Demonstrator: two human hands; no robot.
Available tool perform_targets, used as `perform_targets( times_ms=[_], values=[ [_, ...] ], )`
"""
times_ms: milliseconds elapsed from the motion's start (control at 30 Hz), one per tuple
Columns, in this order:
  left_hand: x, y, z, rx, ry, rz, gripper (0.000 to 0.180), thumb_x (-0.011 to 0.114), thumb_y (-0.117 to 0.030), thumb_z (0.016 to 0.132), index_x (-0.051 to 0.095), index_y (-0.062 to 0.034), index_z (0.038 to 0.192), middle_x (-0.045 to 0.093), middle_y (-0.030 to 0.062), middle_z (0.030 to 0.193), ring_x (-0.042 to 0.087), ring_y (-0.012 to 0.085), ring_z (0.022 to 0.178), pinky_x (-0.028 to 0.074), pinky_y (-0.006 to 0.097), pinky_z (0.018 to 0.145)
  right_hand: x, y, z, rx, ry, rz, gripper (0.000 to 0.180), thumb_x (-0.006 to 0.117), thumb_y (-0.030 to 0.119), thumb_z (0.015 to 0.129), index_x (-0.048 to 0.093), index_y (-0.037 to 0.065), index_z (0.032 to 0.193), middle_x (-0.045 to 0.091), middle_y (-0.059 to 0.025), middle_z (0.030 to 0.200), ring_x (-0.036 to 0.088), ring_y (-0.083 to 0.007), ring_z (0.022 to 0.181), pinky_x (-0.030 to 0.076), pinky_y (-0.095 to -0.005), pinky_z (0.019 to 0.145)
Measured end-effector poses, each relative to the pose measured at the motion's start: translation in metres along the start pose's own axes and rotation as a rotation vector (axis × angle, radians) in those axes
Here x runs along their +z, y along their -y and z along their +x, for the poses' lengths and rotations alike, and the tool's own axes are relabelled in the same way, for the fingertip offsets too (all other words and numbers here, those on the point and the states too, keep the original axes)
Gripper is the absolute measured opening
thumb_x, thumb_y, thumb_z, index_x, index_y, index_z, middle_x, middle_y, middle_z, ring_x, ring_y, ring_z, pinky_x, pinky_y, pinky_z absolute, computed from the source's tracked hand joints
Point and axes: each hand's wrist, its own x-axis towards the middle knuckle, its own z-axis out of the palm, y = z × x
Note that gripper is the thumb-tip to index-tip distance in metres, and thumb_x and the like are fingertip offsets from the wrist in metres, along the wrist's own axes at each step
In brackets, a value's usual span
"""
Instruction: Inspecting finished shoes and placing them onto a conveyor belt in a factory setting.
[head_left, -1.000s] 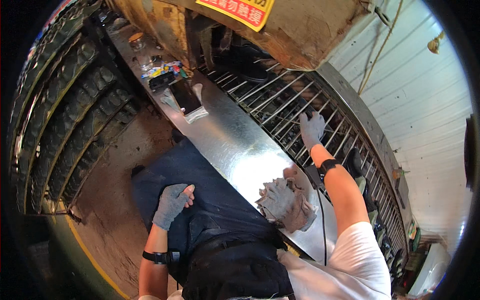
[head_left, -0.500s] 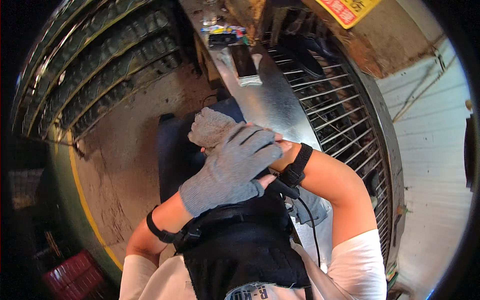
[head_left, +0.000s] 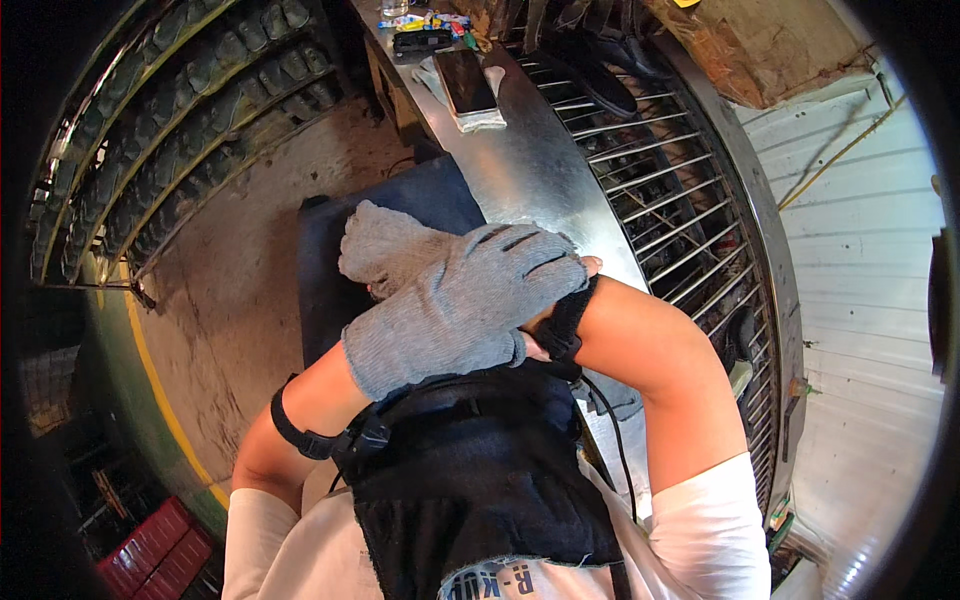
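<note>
My left hand (head_left: 465,300), in a grey knit glove with bare fingertips, lies across my right wrist. Its fingers and thumb wrap round that forearm at the black wristband (head_left: 572,318), covering part of it. Beyond and to the left, my right hand (head_left: 390,248) wears a similar grey glove. Its fingers are curled into a loose fist, and the palm side is hidden. Another black strap (head_left: 300,430) circles my left forearm. Both hands are above a dark cloth (head_left: 430,190) spread over my lap.
A metal bench (head_left: 530,180) runs along my right, with a phone (head_left: 465,82) and small packets at its far end. Beside it stands a barred metal rack (head_left: 670,210) bearing dark shoes (head_left: 590,80). Shelves of shoes (head_left: 190,100) stand at far left. A black cable (head_left: 618,440) hangs near my right elbow.
My left hand has slid along my right forearm toward the elbow, and its fingers now reach the wristband. Both hands appear slightly farther left overall, and the view has shifted.
</note>
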Motion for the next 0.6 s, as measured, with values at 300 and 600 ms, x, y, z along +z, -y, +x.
perform_targets(
  times_ms=[300,600],
  values=[
    [-0.018,0.009,-0.082,-0.313,-0.794,-0.711,0.031,0.055,-0.027,0.109,0.070,-0.0002,0.101,0.067,0.0082,0.096,0.064,0.0138,0.092,0.052,0.029,0.086,-0.131,-0.072,-0.121,-0.264,-1.111,2.079,0.020,0.068,0.021,0.099,0.073,0.006,0.110,0.078,-0.0018,0.090,0.074,-0.0194,0.091,0.057,-0.0385,0.090],
    [0.021,-0.026,-0.022,-0.319,-0.141,-0.861,0.030,0.057,-0.022,0.110,0.070,0.0031,0.120,0.075,0.0143,0.107,0.075,0.0185,0.091,0.059,0.032,0.085,-0.185,-0.028,-0.223,-0.865,-1.206,2.194,0.013,0.063,0.013,0.103,0.073,0.007,0.105,0.076,-0.0058,0.087,0.072,-0.0119,0.075,0.058,-0.0340,0.085]
  ],
)
